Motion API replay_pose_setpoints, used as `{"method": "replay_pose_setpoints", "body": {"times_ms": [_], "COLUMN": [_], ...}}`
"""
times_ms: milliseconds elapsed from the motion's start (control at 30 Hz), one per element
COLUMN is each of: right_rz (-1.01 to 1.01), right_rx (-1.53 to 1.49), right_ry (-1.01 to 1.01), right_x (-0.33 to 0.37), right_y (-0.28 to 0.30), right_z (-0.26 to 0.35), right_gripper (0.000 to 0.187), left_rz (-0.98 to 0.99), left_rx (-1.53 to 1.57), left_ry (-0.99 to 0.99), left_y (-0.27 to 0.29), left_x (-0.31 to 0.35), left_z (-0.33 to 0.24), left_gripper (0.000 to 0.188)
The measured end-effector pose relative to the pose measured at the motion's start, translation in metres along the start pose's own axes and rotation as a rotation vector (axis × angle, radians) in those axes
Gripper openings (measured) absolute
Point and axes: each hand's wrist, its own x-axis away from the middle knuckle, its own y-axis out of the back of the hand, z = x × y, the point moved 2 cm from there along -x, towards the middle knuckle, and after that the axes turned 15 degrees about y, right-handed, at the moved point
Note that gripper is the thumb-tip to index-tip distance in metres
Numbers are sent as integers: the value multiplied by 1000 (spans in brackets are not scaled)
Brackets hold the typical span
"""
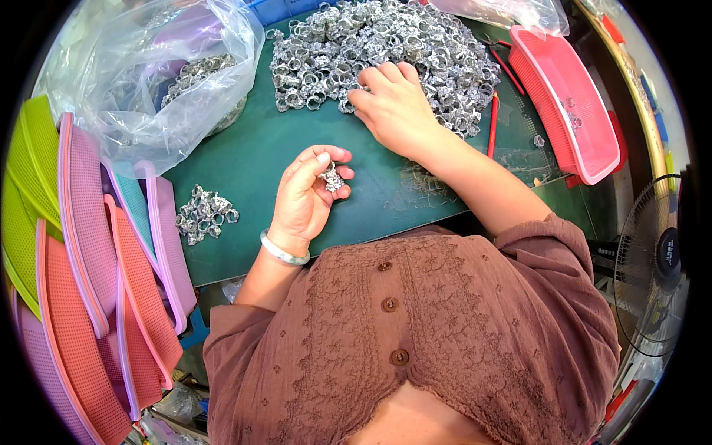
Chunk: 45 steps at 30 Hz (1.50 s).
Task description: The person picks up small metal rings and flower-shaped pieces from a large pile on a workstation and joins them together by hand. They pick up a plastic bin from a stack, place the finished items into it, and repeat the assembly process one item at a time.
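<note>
In front of my body, my left hand holds a silver ring with a clustered, stone-like top between thumb and fingers. Farther off, my right hand reaches over the near edge of a large heap of similar silver rings. Its fingers are bent down at the heap, and their tips are partly hidden, so I cannot make out whether they grip a ring. To the left of my left hand lies a small pile of rings on the green mat.
A clear plastic bag with more rings stands at the far left. Stacked colourful plastic baskets crowd the left edge. On the right are a pink basket holding a few pieces, a red-handled tool and a black fan.
</note>
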Motion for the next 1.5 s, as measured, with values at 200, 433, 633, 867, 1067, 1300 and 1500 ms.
{"method": "replay_pose_setpoints", "body": {"times_ms": [200,433,633,867,1067,1300,1500], "right_rz": [75,-148,-237,-211,-230,-168,-162], "right_rx": [121,-388,-1430,-1615,-1633,-1577,-1511], "right_ry": [70,-46,-464,-559,-577,-448,-417], "right_x": [-9,-6,8,17,23,25,28], "right_y": [-14,2,6,6,1,7,5], "right_z": [-3,-7,9,23,26,29,28], "right_gripper": [9,8,11,11,20,32,33], "left_rz": [-105,-163,-152,-144,-168,-200,-220], "left_rx": [-78,-172,-242,-274,-279,-356,-417], "left_ry": [-4,-61,-187,-266,-261,-291,-308], "left_y": [2,4,-16,-20,-20,-20,-20], "left_x": [2,0,4,7,7,7,8], "left_z": [0,-3,-7,-9,-7,-7,-7], "left_gripper": [16,15,16,9,9,8,9]}}
